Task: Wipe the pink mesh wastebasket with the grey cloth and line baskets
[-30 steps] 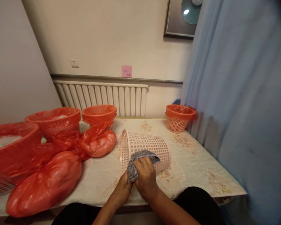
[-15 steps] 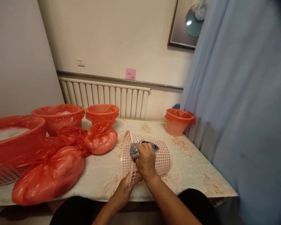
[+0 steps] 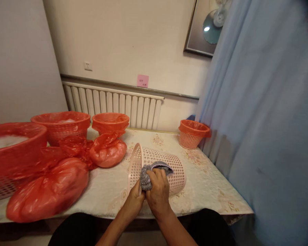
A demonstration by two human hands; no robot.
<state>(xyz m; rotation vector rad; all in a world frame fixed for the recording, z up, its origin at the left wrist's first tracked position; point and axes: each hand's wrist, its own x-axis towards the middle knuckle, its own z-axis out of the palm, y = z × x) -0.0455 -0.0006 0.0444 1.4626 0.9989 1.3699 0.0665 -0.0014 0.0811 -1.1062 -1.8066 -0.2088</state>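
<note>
A pale pink perforated plastic basket (image 3: 178,172) lies on its side on the table in front of me, its open mouth facing left. My left hand (image 3: 134,203) grips the near part of its rim, fingers closed round the edge. In my right hand (image 3: 157,188) is a bunched grey cloth (image 3: 146,177), pressed against the outside of the basket just behind the rim. A loose fold of the cloth trails over the hand to the right. Both hands are close together, nearly touching.
On the left stand several baskets lined with red bags, including a large one (image 3: 17,164). Two tied red bags (image 3: 53,191) lie before them. An orange-lined basket (image 3: 191,140) sits at the back right, beside a blue curtain (image 3: 259,119). The table (image 3: 107,191) has a floral cover.
My right hand has moved down along the rim with the cloth, closer to my left hand. The view has shifted slightly. My left hand still grips the rim.
</note>
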